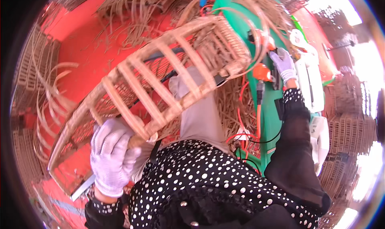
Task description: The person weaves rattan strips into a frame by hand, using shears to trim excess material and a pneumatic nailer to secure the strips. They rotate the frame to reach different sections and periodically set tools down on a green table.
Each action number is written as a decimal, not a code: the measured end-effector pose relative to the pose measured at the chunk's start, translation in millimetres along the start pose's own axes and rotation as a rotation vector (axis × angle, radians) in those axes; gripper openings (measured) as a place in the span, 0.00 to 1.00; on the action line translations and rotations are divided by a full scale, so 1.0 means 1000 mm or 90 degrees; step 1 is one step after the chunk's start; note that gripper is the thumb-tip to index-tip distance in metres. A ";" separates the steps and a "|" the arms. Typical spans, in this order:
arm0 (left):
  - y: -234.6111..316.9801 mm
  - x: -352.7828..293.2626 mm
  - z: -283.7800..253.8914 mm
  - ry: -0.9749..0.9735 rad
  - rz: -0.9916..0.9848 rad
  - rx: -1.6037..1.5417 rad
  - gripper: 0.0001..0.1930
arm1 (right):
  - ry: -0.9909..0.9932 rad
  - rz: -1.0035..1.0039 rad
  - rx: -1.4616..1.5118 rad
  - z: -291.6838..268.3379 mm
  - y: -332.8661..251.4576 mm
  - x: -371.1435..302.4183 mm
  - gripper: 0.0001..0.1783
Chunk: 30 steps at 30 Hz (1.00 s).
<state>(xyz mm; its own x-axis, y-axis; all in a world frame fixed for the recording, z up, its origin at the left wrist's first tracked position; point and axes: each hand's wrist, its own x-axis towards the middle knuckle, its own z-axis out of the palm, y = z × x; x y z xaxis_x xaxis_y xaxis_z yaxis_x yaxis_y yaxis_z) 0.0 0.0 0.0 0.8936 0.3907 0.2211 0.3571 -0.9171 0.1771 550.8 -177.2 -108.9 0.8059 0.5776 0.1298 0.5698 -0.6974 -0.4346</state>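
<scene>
No words, labels, brands, numbers or signs can be read in view

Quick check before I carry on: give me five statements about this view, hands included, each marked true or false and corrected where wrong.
1. The left hand grips the wicker frame. True.
2. Both hands are bare. False: both wear pale gloves.
3. The right hand is beside the orange tool. True.
4. Both hands grip the wicker frame. False: only the left hand does.
5. The dotted cloth over the person's lap is black and white. True.
</scene>
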 end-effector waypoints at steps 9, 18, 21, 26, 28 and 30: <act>0.006 0.003 0.015 0.135 -0.060 0.013 0.17 | -0.173 0.100 0.066 0.009 -0.009 0.037 0.19; -0.004 -0.009 0.021 0.147 -0.054 0.017 0.18 | -0.287 -0.105 0.616 -0.164 -0.130 -0.132 0.28; 0.000 -0.008 0.024 0.156 -0.055 -0.078 0.17 | -0.362 -0.188 0.570 -0.186 -0.163 -0.165 0.28; -0.003 -0.010 0.028 0.166 -0.086 -0.064 0.16 | -0.441 -0.188 0.560 -0.144 -0.273 -0.217 0.28; 0.002 -0.010 0.032 0.190 -0.103 -0.071 0.16 | -0.513 -0.213 0.464 -0.141 -0.289 -0.216 0.27; 0.006 -0.010 0.034 0.188 -0.124 -0.070 0.16 | -0.560 -0.235 0.376 -0.140 -0.300 -0.213 0.26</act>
<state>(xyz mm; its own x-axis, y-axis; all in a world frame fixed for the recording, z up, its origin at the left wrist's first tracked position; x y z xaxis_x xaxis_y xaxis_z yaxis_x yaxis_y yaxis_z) 2.4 -12.2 -34.0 0.6888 0.5777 0.4380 0.4667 -0.8156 0.3420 230.5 -150.1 118.9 0.0763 0.9688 -0.2359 0.3969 -0.2466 -0.8841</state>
